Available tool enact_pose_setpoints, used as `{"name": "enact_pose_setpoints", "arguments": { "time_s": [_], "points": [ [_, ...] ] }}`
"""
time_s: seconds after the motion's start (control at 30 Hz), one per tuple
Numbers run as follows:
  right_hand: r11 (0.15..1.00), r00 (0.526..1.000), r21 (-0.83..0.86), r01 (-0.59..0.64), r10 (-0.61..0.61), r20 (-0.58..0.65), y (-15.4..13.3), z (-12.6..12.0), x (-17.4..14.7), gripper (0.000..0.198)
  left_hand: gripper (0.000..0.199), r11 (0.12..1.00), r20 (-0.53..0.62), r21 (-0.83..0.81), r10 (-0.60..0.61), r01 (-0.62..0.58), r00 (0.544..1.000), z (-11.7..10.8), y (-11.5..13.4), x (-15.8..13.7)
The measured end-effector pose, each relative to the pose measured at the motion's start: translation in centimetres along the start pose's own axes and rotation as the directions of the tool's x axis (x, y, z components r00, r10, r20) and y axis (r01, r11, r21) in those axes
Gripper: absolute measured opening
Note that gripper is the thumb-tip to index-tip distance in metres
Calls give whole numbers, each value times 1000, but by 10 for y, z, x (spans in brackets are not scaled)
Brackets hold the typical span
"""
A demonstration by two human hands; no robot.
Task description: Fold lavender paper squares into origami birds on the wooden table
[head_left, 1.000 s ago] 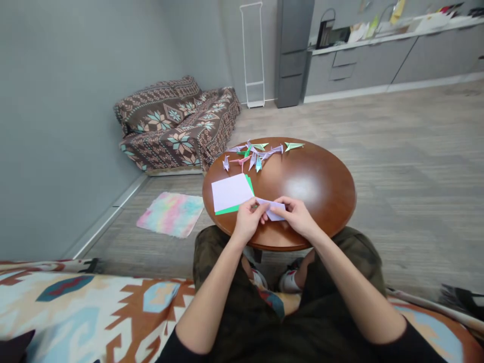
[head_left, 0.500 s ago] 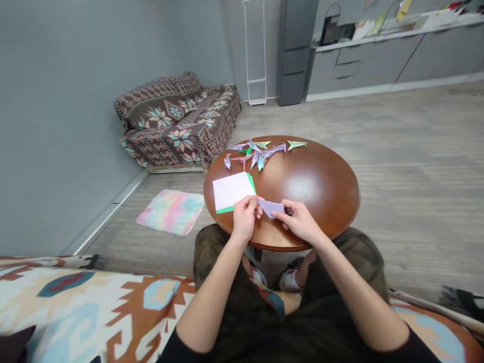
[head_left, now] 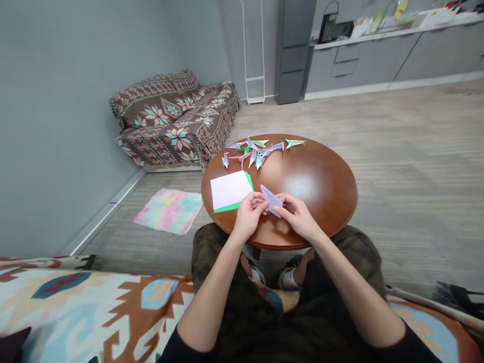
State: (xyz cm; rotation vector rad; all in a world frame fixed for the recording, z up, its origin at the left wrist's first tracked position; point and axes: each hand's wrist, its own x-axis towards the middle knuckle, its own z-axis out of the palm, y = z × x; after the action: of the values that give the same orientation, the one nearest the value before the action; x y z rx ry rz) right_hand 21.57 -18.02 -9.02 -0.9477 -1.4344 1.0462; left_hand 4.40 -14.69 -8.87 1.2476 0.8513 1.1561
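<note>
A folded piece of lilac paper (head_left: 271, 199) is held up between both hands above the near part of the round brown table (head_left: 321, 191). My left hand (head_left: 249, 214) pinches its lower left edge with thumb and fingers. On the other side, my right hand (head_left: 297, 214) grips the lower right edge, thumb in front and fingers behind. Left of my hands lies a stack of paper, a pale lilac sheet (head_left: 230, 189) over green sheets (head_left: 227, 207). Several folded paper cranes (head_left: 251, 151) in lilac, green, pink and blue sit along the table's far left edge.
A pale green folded paper piece (head_left: 295, 143) lies apart at the far edge. Beyond are a patterned sofa (head_left: 177, 121), a pastel rug (head_left: 170, 210), a white rack (head_left: 255, 78), a grey fridge (head_left: 293, 55) and kitchen cabinets (head_left: 363, 60). My legs are against the near table edge.
The folded lilac paper has turned from lying sideways to pointing up and left. My left hand has come in closer to my right hand. The view has shifted slightly.
</note>
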Motion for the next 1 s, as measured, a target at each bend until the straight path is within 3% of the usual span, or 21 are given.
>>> {"name": "enact_pose_setpoints", "arguments": {
  "time_s": [0.33,0.6,0.83,1.0],
  "points": [
    [996,997,47,76,-75,-8,9,-2,2,37,37,1000,55,-4,2,-2,999,-1,1,-2],
    [993,989,-19,117,-119,-89,11,0,1,22,51,999,126,33,25,-29,992,-3,9,-6],
    [976,950,-131,172,-200,-240,15,2,-3,16,36,996,127,79,39,-49,991,-2,5,-5],
    [935,941,-270,231,-285,-181,7,4,-4,5,28,992,137,115,30,-46,990,0,3,-5]
  ]
}}
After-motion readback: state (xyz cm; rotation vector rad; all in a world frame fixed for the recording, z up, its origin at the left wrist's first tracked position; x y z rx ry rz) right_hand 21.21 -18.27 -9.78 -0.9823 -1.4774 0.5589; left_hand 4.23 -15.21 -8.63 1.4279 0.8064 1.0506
